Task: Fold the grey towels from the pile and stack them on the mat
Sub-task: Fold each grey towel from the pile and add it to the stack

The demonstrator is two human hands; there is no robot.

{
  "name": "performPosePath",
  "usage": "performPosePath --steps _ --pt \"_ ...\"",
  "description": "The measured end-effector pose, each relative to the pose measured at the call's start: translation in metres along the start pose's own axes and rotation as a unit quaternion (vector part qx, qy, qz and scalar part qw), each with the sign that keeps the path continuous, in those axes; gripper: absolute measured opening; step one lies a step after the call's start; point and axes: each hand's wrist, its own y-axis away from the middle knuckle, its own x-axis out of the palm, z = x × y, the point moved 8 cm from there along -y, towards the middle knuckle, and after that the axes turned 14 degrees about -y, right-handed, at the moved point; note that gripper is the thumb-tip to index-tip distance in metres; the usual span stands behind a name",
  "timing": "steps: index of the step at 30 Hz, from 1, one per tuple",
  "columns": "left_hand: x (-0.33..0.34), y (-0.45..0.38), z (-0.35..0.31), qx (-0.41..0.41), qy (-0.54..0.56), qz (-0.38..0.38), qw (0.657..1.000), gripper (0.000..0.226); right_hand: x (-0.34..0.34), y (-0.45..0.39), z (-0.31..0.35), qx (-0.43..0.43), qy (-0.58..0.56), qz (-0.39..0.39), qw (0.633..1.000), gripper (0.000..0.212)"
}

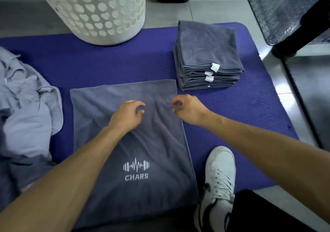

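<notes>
Left hand (127, 115): fingers curled, tips pressing the spread grey towel (132, 146) near its middle, apparently pinning it for the next fold; whether it pinches cloth, cannot tell.

Right hand (186, 109): fingers curled in a pinch at the towel's right edge, likely gathering it to fold over.

Towel: flat on the purple mat (232, 117) under both hands, logo (136, 170) toward the person, partly folded by its look.

Folded stack (209, 57): just beyond the right hand, on the mat, 3 white tags (214, 67) showing; kept close for easy stacking.

Unfolded pile (25, 106): left of the left hand, crumpled.

White basket (96, 10): beyond both hands.

Shoe (217, 183): near the right forearm.
</notes>
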Motion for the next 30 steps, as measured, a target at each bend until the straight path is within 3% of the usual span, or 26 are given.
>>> performPosePath --steps 4,7,11,15,22,26,30 --pt "-0.034 0.075 -0.013 -0.035 0.092 -0.023 0.995 0.017 0.013 0.071 0.016 0.028 -0.026 0.005 0.999 0.021" --pt "-0.040 0.135 -0.022 -0.052 0.129 -0.025 0.990 0.014 0.025 0.123 -0.001 0.057 -0.081 -0.033 0.995 0.018" --pt "-0.023 0.204 -0.032 -0.056 0.181 -0.026 0.982 0.012 0.045 0.190 -0.039 0.078 -0.147 -0.065 0.984 0.021" --pt "0.009 0.253 -0.037 -0.063 0.208 -0.004 0.976 0.022 0.067 0.243 -0.087 0.139 -0.165 -0.075 0.973 0.009" --pt "0.040 0.303 -0.031 -0.114 0.223 0.024 0.968 0.030 0.099 0.252 -0.137 0.184 -0.121 -0.128 0.967 0.026" --pt "0.051 0.313 -0.038 -0.133 0.260 0.067 0.954 0.024 0.118 0.248 -0.163 0.229 -0.171 -0.144 0.947 0.031" --pt "0.058 0.319 -0.042 -0.154 0.295 0.069 0.941 0.022 0.120 0.240 -0.177 0.260 -0.247 -0.152 0.921 0.010"
